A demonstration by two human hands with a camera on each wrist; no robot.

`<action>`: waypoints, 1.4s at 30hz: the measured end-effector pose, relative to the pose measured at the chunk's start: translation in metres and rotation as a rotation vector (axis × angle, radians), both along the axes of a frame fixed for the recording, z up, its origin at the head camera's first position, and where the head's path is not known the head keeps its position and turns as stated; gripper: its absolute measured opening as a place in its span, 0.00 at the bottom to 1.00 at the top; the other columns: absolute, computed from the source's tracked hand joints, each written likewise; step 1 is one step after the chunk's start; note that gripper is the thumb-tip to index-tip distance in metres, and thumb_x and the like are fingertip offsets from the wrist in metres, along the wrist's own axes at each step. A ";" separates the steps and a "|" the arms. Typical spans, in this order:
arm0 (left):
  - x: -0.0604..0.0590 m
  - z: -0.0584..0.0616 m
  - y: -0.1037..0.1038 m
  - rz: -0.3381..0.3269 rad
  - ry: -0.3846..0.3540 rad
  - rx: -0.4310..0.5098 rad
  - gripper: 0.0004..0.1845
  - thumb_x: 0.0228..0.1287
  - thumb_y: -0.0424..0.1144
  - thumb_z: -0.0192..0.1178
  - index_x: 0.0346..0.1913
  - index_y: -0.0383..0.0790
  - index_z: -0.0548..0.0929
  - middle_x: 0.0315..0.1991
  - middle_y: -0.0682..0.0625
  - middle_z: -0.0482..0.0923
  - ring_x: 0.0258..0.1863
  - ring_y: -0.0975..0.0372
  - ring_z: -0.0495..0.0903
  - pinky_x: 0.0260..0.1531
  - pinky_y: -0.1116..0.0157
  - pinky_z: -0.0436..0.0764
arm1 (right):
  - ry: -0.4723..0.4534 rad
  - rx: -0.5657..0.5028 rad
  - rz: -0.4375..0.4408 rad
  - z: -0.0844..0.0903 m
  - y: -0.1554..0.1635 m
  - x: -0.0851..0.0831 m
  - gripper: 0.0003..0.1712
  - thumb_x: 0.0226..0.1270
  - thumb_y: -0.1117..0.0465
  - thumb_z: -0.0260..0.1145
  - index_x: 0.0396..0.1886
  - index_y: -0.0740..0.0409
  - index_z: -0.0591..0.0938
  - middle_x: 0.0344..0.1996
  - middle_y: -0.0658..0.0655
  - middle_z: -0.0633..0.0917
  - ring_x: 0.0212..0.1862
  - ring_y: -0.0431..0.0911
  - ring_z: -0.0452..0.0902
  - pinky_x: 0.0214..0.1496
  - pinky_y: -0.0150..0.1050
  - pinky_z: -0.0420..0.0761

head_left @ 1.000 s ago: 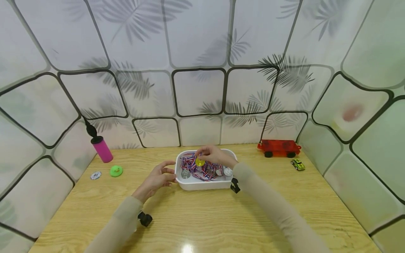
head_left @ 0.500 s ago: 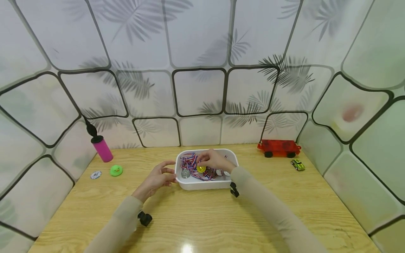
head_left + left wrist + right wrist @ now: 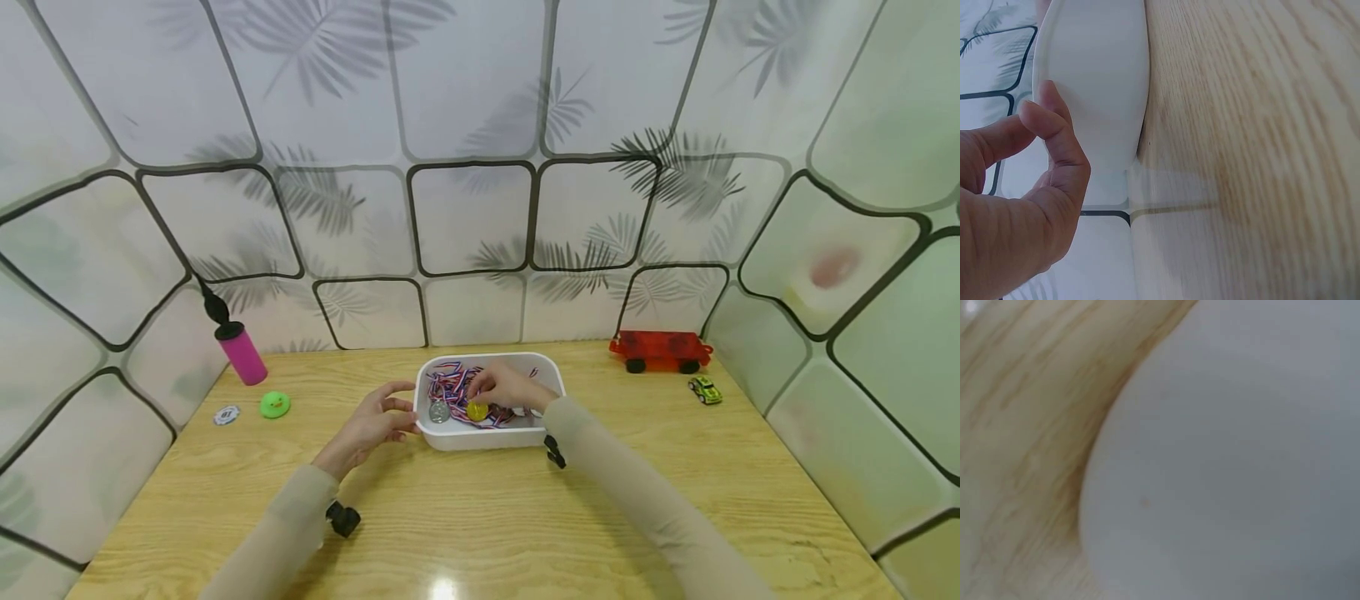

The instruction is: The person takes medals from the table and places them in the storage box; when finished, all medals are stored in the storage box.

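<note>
A white plastic bin [image 3: 480,441] holds a tangle of medals on striped ribbons [image 3: 450,385]. Inside it, my right hand [image 3: 504,387] reaches in from the right and pinches a gold medal [image 3: 477,412] at its upper edge. A silver medal [image 3: 438,412] lies at the bin's left end. My left hand [image 3: 372,423] rests against the bin's left end with loosely bent fingers. In the left wrist view, its fingertips [image 3: 1054,97] are right at the bin's rim. Only the bin's pale wall [image 3: 1222,462] and table show in the right wrist view; the right hand is hidden there.
At the left stand a pink hand pump [image 3: 244,358] and a green toy duck [image 3: 275,405], with a round chip [image 3: 227,415] beside them. A red toy wagon [image 3: 663,351] and a small yellow-green toy car [image 3: 705,390] sit at the right. A patterned curtain [image 3: 472,217] backs the wooden table [image 3: 450,517].
My right hand has lowered the gold medal slightly toward the front of the bin, among the other medals. The left hand stays at the bin's left end.
</note>
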State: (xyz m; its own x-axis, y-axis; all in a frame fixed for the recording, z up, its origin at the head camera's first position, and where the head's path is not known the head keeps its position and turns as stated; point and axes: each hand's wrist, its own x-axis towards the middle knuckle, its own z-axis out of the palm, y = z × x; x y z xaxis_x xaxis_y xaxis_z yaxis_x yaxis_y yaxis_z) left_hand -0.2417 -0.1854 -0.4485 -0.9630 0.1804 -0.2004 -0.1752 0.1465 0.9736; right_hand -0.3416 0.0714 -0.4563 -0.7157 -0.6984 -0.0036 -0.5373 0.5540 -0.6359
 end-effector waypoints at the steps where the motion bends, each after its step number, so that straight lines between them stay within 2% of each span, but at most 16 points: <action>1: 0.000 0.000 0.000 -0.001 0.001 0.000 0.31 0.66 0.26 0.58 0.71 0.37 0.62 0.49 0.38 0.75 0.32 0.59 0.85 0.29 0.67 0.80 | 0.005 0.003 0.008 0.000 0.001 0.000 0.04 0.65 0.65 0.68 0.37 0.57 0.88 0.32 0.51 0.87 0.31 0.35 0.75 0.37 0.29 0.77; 5: -0.001 -0.002 0.000 -0.003 0.003 0.000 0.31 0.67 0.27 0.58 0.71 0.37 0.62 0.49 0.38 0.75 0.32 0.59 0.85 0.29 0.67 0.80 | 0.001 0.009 0.002 0.001 0.004 0.002 0.06 0.66 0.64 0.67 0.40 0.57 0.88 0.30 0.51 0.87 0.29 0.35 0.76 0.35 0.29 0.77; 11: 0.000 -0.002 0.000 0.000 0.003 -0.004 0.31 0.67 0.27 0.58 0.71 0.38 0.62 0.49 0.38 0.75 0.33 0.60 0.85 0.29 0.67 0.80 | -0.087 -0.033 -0.034 0.008 0.012 0.007 0.12 0.68 0.66 0.64 0.50 0.61 0.84 0.33 0.56 0.87 0.30 0.39 0.79 0.33 0.32 0.79; 16: 0.000 -0.002 0.000 0.001 0.005 -0.006 0.30 0.67 0.28 0.58 0.71 0.38 0.63 0.51 0.37 0.75 0.33 0.59 0.85 0.29 0.67 0.80 | -0.102 -0.051 -0.070 0.015 0.022 0.005 0.15 0.69 0.63 0.64 0.54 0.58 0.83 0.37 0.56 0.88 0.29 0.41 0.78 0.31 0.34 0.78; 19: -0.001 -0.003 0.001 0.001 0.012 -0.012 0.30 0.67 0.28 0.58 0.70 0.38 0.63 0.51 0.36 0.75 0.34 0.59 0.85 0.29 0.67 0.80 | -0.085 -0.057 -0.082 0.017 0.030 0.003 0.16 0.69 0.59 0.64 0.55 0.56 0.83 0.40 0.54 0.89 0.32 0.41 0.81 0.35 0.35 0.80; 22: -0.001 -0.004 0.002 0.003 0.027 -0.019 0.29 0.67 0.28 0.59 0.70 0.37 0.64 0.50 0.37 0.76 0.34 0.59 0.84 0.30 0.66 0.80 | -0.081 -0.072 -0.101 0.019 0.039 0.005 0.16 0.69 0.56 0.65 0.54 0.54 0.84 0.44 0.52 0.89 0.41 0.42 0.84 0.45 0.37 0.82; 24: -0.001 -0.004 0.003 0.004 0.041 -0.028 0.29 0.66 0.28 0.59 0.69 0.37 0.65 0.48 0.39 0.76 0.33 0.60 0.83 0.29 0.67 0.79 | -0.102 -0.116 -0.112 0.023 0.044 0.009 0.16 0.70 0.57 0.64 0.54 0.56 0.84 0.44 0.55 0.88 0.45 0.47 0.85 0.49 0.41 0.82; 29: 0.001 -0.005 0.007 0.026 0.074 -0.048 0.28 0.66 0.29 0.59 0.68 0.35 0.66 0.43 0.44 0.75 0.29 0.61 0.76 0.24 0.69 0.75 | -0.157 -0.239 -0.133 0.023 0.059 0.013 0.17 0.71 0.60 0.63 0.55 0.63 0.82 0.47 0.63 0.87 0.47 0.59 0.83 0.47 0.51 0.83; 34: 0.003 -0.005 0.009 0.041 0.112 -0.087 0.27 0.69 0.35 0.59 0.68 0.35 0.66 0.47 0.41 0.75 0.33 0.60 0.78 0.24 0.68 0.76 | -0.155 -0.309 -0.174 0.023 0.080 0.020 0.19 0.72 0.58 0.62 0.56 0.66 0.81 0.48 0.64 0.86 0.47 0.64 0.81 0.47 0.56 0.82; 38: 0.004 -0.004 0.011 0.063 0.154 -0.153 0.26 0.71 0.40 0.58 0.68 0.36 0.68 0.50 0.38 0.75 0.41 0.54 0.81 0.28 0.66 0.78 | -0.153 -0.406 -0.230 0.021 0.098 0.025 0.18 0.73 0.60 0.60 0.54 0.68 0.81 0.46 0.69 0.86 0.45 0.61 0.82 0.44 0.51 0.84; 42: 0.005 -0.004 0.010 0.059 0.207 -0.267 0.26 0.72 0.43 0.57 0.69 0.38 0.68 0.55 0.36 0.75 0.51 0.49 0.79 0.37 0.59 0.82 | -0.133 -0.520 -0.296 0.019 0.114 0.031 0.16 0.73 0.63 0.59 0.53 0.70 0.81 0.45 0.70 0.85 0.42 0.47 0.83 0.40 0.38 0.84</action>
